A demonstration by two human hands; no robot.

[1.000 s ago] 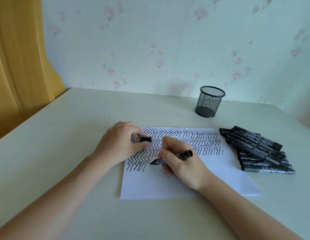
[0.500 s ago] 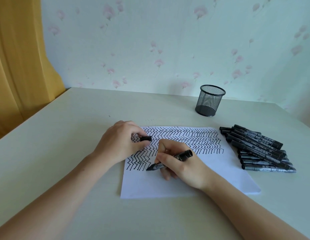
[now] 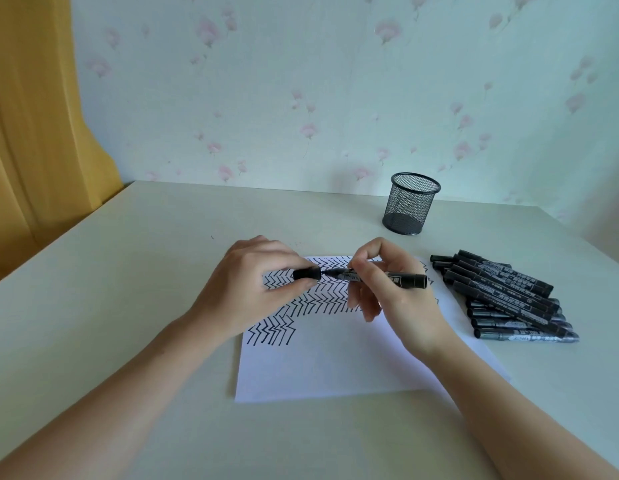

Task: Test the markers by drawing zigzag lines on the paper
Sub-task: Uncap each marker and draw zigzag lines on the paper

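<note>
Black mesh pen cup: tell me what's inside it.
Through the black mesh pen cup only its dark base and the wall behind show; no markers stand in it. The mesh blurs the very bottom, so small items can't be excluded.

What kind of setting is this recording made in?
Probably a home room with a desk: floral wallpaper behind a pale table, a yellow curtain at left, and a mesh pen cup beside a pile of markers.

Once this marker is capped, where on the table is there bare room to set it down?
Bare table lies left of the paper, and more between the paper's far edge and the mesh pen cup. The paper's near half is unmarked. It is crowded at right, where the marker pile lies against the paper's edge, and mid-sheet under both hands.
</note>
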